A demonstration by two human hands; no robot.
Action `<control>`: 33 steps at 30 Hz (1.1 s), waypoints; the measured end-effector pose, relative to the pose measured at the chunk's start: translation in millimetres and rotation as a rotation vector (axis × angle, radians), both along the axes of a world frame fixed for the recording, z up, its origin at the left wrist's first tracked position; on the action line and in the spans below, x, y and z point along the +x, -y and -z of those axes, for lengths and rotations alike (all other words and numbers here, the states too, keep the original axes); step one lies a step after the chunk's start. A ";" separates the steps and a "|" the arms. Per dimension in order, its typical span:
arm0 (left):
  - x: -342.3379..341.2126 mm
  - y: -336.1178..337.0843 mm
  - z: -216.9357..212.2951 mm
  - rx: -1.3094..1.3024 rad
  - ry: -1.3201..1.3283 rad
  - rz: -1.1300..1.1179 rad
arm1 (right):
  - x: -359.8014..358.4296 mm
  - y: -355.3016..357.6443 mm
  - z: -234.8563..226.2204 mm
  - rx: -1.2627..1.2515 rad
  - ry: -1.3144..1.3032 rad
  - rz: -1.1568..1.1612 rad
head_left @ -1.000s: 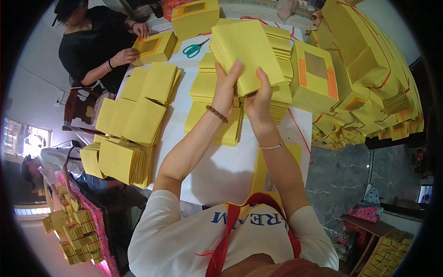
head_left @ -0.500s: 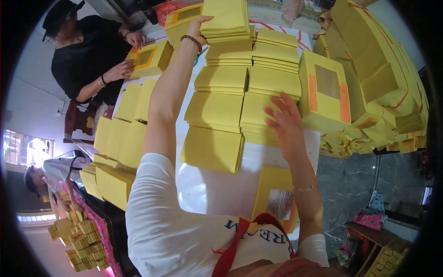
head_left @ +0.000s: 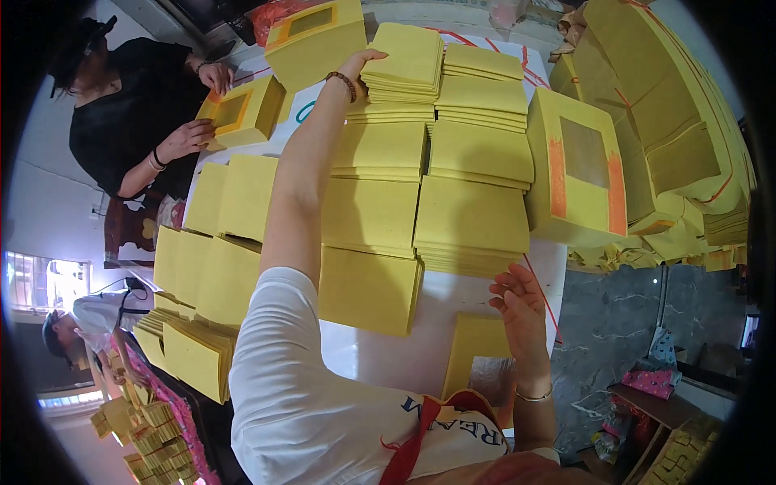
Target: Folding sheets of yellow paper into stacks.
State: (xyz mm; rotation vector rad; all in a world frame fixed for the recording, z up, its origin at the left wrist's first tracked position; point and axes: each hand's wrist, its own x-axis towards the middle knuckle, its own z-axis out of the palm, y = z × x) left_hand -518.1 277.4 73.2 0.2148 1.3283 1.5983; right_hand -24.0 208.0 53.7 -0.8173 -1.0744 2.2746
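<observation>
Two hands out — left hand (head_left: 361,61) flat on far stack (head_left: 404,61), holding nothing; right hand (head_left: 517,303) spread wide nr table (head_left: 453,291) front edge.

Bright, even light; fisheye-bent edges

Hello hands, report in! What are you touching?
Left hand on the far yellow stack. Right hand open, empty, beside the near stack. Nothing between them.
</observation>
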 end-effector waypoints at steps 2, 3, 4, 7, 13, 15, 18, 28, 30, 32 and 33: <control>0.8 0.6 -4.9 0.001 -0.013 0.032 | 0.4 2.4 0.1 -0.026 -0.021 -0.007; -1.0 1.7 -5.4 0.001 -0.017 0.031 | 0.8 3.4 -0.2 -0.048 -0.041 -0.014; -4.2 3.2 -4.3 0.038 0.015 -0.007 | 2.1 4.6 -1.1 -0.047 -0.045 -0.015; -14.9 9.2 -2.6 0.100 0.060 -0.060 | 7.6 7.7 -3.5 -0.058 -0.064 -0.013; -11.6 10.9 9.4 0.020 -0.001 -0.033 | 14.9 17.0 3.9 -0.077 -0.045 -0.010; -19.0 11.2 8.3 0.016 0.010 0.014 | 15.6 18.6 5.7 -0.109 -0.040 -0.038; -19.5 8.8 0.8 -0.034 -0.122 0.102 | 15.8 21.0 6.1 -0.121 -0.043 -0.038; -6.8 10.8 -38.0 -0.380 -0.461 0.148 | 24.9 26.4 6.3 -0.159 -0.082 -0.025; -15.1 5.8 -30.9 -0.392 -0.521 0.115 | 27.6 28.1 8.1 -0.164 -0.083 -0.018; -19.6 3.5 -28.8 -0.396 -0.561 0.014 | 28.3 30.6 5.8 -0.167 -0.081 -0.011; -19.8 2.7 -28.6 -0.396 -0.560 0.015 | 28.9 31.5 4.8 -0.172 -0.078 -0.002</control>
